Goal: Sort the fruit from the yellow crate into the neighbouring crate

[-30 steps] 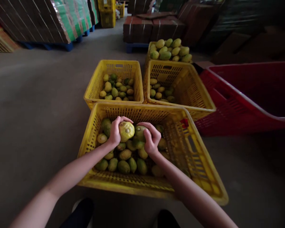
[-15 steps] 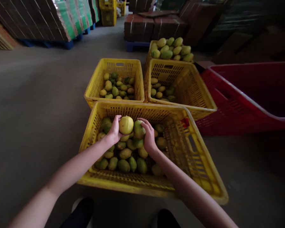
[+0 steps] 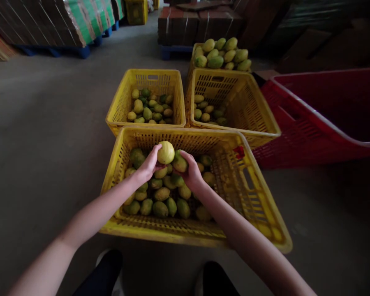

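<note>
Over the front yellow crate [image 3: 172,237], my left hand [image 3: 150,164] is closed around a pale yellow papaya [image 3: 165,152], thumb on its left side and fingers beneath. My right hand [image 3: 191,170] grips a greener papaya [image 3: 180,162] from the right. The two fruits are side by side, nearly touching. Below them, more green and yellowish papayas [image 3: 160,209] lie loose on the crate floor, mostly to the left and middle. My forearms hide some of the fruit.
Behind stand a left yellow crate [image 3: 114,102] and a right yellow crate [image 3: 273,119], both part-filled with fruit. Farther back, another crate is heaped with papayas [image 3: 216,61]. A large red bin [image 3: 283,152] is at the right. Wrapped pallet stacks [image 3: 92,20] stand behind.
My right hand has turned and now holds the green papaya more firmly, thumb and fingers around it. The yellow papaya has risen slightly. The whole view has shifted a little.
</note>
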Tool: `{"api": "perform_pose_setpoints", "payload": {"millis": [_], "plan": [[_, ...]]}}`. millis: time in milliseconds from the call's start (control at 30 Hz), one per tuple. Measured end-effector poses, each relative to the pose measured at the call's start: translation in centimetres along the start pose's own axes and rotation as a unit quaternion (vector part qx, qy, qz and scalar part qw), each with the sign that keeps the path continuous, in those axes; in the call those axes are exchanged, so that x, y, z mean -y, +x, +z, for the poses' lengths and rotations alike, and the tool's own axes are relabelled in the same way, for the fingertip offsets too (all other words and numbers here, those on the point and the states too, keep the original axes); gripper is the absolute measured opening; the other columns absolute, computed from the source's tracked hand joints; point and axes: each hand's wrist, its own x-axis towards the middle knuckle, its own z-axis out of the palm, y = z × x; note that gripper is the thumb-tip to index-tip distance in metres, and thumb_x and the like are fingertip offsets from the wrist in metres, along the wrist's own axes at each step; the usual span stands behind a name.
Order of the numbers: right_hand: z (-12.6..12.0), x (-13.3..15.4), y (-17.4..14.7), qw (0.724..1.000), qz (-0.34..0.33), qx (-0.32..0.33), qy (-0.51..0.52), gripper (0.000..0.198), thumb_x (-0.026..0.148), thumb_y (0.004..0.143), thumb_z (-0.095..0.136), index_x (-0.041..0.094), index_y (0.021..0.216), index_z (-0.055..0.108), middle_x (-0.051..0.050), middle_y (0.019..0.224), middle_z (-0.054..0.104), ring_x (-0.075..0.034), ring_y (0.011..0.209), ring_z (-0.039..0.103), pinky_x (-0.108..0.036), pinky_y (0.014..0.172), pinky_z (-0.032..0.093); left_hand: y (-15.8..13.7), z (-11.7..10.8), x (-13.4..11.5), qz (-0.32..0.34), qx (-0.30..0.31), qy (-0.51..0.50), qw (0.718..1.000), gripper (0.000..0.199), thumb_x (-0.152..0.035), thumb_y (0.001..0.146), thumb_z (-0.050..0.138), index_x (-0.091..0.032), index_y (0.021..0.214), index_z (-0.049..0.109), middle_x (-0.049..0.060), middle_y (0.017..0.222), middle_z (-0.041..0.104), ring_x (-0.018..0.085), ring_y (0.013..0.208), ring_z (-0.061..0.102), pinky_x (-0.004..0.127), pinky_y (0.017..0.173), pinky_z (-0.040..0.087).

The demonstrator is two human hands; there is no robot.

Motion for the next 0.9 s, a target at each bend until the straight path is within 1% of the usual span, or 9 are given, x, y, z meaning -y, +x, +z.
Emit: {"api": "perform_pose_setpoints", "payload": {"millis": [67,133,267,367,433,600,667,733,900], "plan": [[0.4,0.3,-0.5,0.999,-0.038,-0.002,-0.019,0.025,0.030,0.069,0.079,0.025,0.084,0.060,0.007,0.072,0.065,-0.013,0.060,0.058,-0.021,0.042,0.046,-0.4,0.2,-0.3,0.050,0.010,-0.029,0.998,0.025,-0.037,0.092,0.059,-0.019,0.104,0.071,0.005,0.096,0.075,0.018,0.082,0.071,0.023,0.065,0.057],[0.8,0.7,-0.9,0.997,-0.070,0.021,-0.026,0.029,0.029,0.065,0.081,0.026,0.087,0.062,0.007,0.077,0.066,-0.012,0.063,0.059,-0.021,0.048,0.048,-0.8,0.4,-0.7,0.074,0.021,-0.064,0.995,0.024,-0.035,0.092,0.058,-0.019,0.103,0.072,0.005,0.097,0.075,0.021,0.091,0.072,0.027,0.074,0.059],[1.2,1.2,-1.3,0.988,-0.098,0.107,-0.057,0.044,0.018,0.056,0.085,0.026,0.096,0.070,0.006,0.085,0.070,-0.012,0.074,0.061,-0.021,0.063,0.051,-1.4,0.4,-1.3,0.108,0.032,-0.097,0.989,0.029,-0.031,0.094,0.050,-0.015,0.097,0.075,0.005,0.077,0.075,0.021,0.081,0.073,0.025,0.070,0.057],[1.1,1.2,-1.3,0.983,-0.107,0.131,-0.076,0.049,0.014,0.052,0.086,0.025,0.098,0.071,0.005,0.085,0.071,-0.012,0.076,0.061,-0.020,0.067,0.050,-1.5,0.4,-1.3,0.121,0.033,-0.113,0.986,0.034,-0.030,0.095,0.046,-0.015,0.092,0.076,0.005,0.069,0.073,0.020,0.076,0.072,0.024,0.064,0.056],[0.9,1.0,-1.1,0.985,-0.109,0.116,-0.065,0.046,0.015,0.052,0.086,0.025,0.093,0.068,0.006,0.082,0.070,-0.012,0.073,0.060,-0.020,0.063,0.050,-1.3,0.3,-1.3,0.095,0.034,-0.133,0.986,0.035,-0.030,0.095,0.043,-0.015,0.088,0.075,0.005,0.069,0.073,0.020,0.074,0.072,0.024,0.063,0.056],[0.8,0.6,-0.8,0.997,-0.024,0.077,-0.019,0.021,0.022,0.063,0.073,0.024,0.079,0.060,0.005,0.072,0.066,-0.014,0.060,0.057,-0.023,0.046,0.043,-0.8,-0.2,-1.5,-0.079,-0.022,-0.147,0.986,0.022,-0.031,0.090,0.050,-0.019,0.088,0.068,0.001,0.067,0.068,0.019,0.062,0.068,0.030,0.062,0.058],[0.8,0.6,-0.7,0.998,0.014,0.057,0.022,0.014,0.025,0.067,0.067,0.023,0.080,0.062,0.003,0.071,0.067,-0.016,0.060,0.059,-0.025,0.044,0.044,-0.7,-0.4,-1.6,-0.093,-0.033,-0.136,0.986,0.020,-0.038,0.088,0.055,-0.021,0.090,0.066,-0.001,0.067,0.067,0.018,0.059,0.066,0.032,0.060,0.059],[0.8,0.7,-0.5,0.997,0.037,0.021,0.068,0.012,0.031,0.072,0.063,0.023,0.081,0.064,0.001,0.069,0.068,-0.018,0.061,0.062,-0.028,0.047,0.048,-0.7,-0.5,-1.8,-0.085,-0.016,-0.134,0.987,0.026,-0.046,0.088,0.057,-0.021,0.094,0.065,-0.001,0.068,0.066,0.017,0.059,0.065,0.031,0.059,0.059],[0.7,0.9,0.1,0.987,0.068,-0.036,0.139,0.017,0.039,0.081,0.057,0.024,0.080,0.064,-0.001,0.070,0.070,-0.020,0.063,0.066,-0.032,0.055,0.055,-0.5,-0.7,-1.7,-0.101,0.058,-0.193,0.974,0.039,-0.044,0.095,0.040,-0.017,0.105,0.066,0.007,0.075,0.070,0.022,0.067,0.069,0.035,0.060,0.061]]}}
